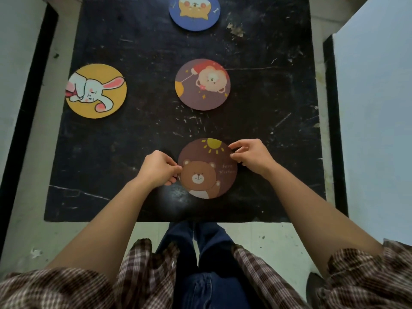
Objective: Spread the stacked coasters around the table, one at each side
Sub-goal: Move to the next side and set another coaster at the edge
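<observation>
Brown bear coaster [208, 168], lower centre of table [133, 134]: your left hand [159, 169] and right hand [250, 156] fingers pinch opposite rims. Set it flat, square to near edge, then release.

Both hands held the brown bear coaster [208, 168] near the black table's [133, 141] near edge, the left hand [159, 169] pinching its left rim, the right hand [250, 156] its upper right rim. A purple coaster [202, 84] lay at centre, a yellow rabbit coaster [96, 91] at the left side, a blue coaster [194, 12] at the far side
</observation>
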